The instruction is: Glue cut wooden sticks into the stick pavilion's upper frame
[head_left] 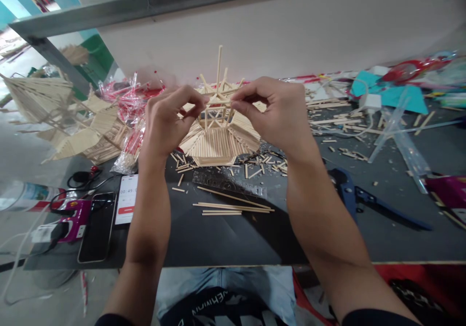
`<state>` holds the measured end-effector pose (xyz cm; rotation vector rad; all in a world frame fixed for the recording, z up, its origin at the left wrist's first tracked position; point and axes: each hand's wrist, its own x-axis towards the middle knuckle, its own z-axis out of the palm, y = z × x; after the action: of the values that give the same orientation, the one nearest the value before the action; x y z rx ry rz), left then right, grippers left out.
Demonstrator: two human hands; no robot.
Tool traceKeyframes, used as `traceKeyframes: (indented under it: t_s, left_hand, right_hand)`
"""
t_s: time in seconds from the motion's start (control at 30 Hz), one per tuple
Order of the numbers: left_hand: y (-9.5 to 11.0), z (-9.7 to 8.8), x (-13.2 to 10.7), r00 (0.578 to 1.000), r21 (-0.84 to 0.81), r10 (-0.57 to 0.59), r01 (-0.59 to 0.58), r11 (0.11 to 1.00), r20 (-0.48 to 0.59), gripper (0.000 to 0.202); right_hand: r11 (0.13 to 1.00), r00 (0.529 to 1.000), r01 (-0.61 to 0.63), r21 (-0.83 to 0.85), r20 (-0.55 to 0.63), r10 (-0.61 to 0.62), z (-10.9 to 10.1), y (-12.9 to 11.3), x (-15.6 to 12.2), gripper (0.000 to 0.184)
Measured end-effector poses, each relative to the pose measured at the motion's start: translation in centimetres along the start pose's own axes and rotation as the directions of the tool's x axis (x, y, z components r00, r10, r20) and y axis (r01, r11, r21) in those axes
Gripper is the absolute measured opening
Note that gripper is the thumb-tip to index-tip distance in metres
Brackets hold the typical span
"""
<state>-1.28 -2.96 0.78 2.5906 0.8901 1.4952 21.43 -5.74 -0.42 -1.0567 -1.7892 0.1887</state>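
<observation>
A wooden-stick model of a tiered pavilion stands upright at the middle of the table, its slatted roof below and an open frame with a tall post above. Both my hands are at the upper frame, one on each side. My left hand has thumb and index finger pinched at the left end of a thin wooden stick. At its right end, my right hand pinches in the same way. The fingertips partly hide the stick's ends, and I cannot tell whether it touches the frame.
Loose sticks and a clear ruler lie in front of the model, among cut scraps. Blue-handled cutters rest at right. Two phones, one dark, and a purple power strip are at left, before another stick model.
</observation>
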Motion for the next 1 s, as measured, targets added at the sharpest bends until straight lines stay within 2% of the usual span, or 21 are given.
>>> traceKeyframes:
  t_s: [0.17, 0.47, 0.73, 0.93, 1.0]
  left_hand:
    - [-0.3, -0.1, -0.1, 0.997, -0.094, -0.045, 0.05, 0.994, 0.059, 0.006]
    - [-1.3, -0.4, -0.6, 0.984, -0.173, -0.106, 0.13, 0.976, 0.141, 0.013]
    - [-0.8, -0.4, -0.5, 0.988, -0.157, -0.106, 0.123, 0.98, 0.115, 0.013]
    - [-1.1, -0.5, -0.3, 0.998, -0.141, -0.058, 0.053, 0.989, -0.037, 0.014]
    - [-1.3, -0.7, -0.2, 0.998, -0.099, -0.055, 0.051, 0.994, -0.031, 0.019]
  right_hand:
    - [1.0, 1.0, 0.0, -0.014, 0.004, 0.0, 0.0, 0.1, -0.1, 0.008]
    - [1.0, 1.0, 0.011, -0.015, 0.022, -0.01, -0.2, -0.2, -0.1, 0.011]
    - [0.998, 0.999, 0.039, -0.056, 0.03, -0.037, -0.4, -0.5, 0.1, 0.009]
    - [0.997, 0.998, 0.043, -0.062, 0.053, -0.04, -0.4, -0.4, 0.0, 0.01]
    - [0.997, 0.997, 0.046, -0.058, 0.06, -0.042, -0.4, -0.3, 0.0, 0.011]
